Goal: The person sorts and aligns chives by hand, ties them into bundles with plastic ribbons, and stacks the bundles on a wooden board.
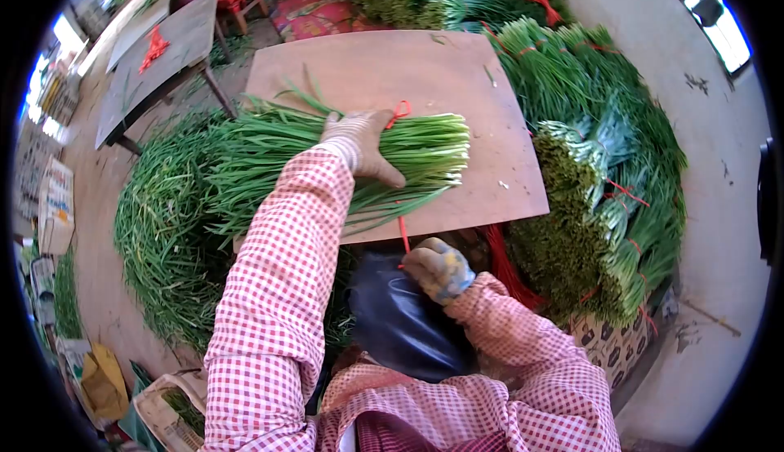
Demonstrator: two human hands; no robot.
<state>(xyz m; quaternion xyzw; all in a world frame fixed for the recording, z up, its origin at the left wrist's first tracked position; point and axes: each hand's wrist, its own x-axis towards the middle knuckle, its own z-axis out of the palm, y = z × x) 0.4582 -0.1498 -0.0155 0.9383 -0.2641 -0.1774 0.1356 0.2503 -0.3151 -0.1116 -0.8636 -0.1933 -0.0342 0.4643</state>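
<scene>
In the head view, the bunch of green stalks (412,146) lies on the pale desk (367,72) in the middle of the frame, its long axis running left to right, with the whitish cut ends to the right and the leaves trailing past the desk's left edge. The gloved left hand (359,143) is the nearer one: it lies across the bunch about midway, its grip clasping the stalks, the thumb spread along the side toward the bottom of the frame. The gloved right hand (438,269) is below the desk's lower edge, apart from the stalks, its grip clenched on a red tie (403,234). That tie runs up from the fist to the lower side of the bunch, roughly square to the stalks, just right of the left hand's thumb. A red loop (398,113) shows at the bunch's upper side, nearly in line with it; whether the two join beneath is hidden. A shiny black sheet (400,313) lies below the right hand, loose greens (167,231) are heaped at left, and tied bundles (649,166) are stacked at right.
</scene>
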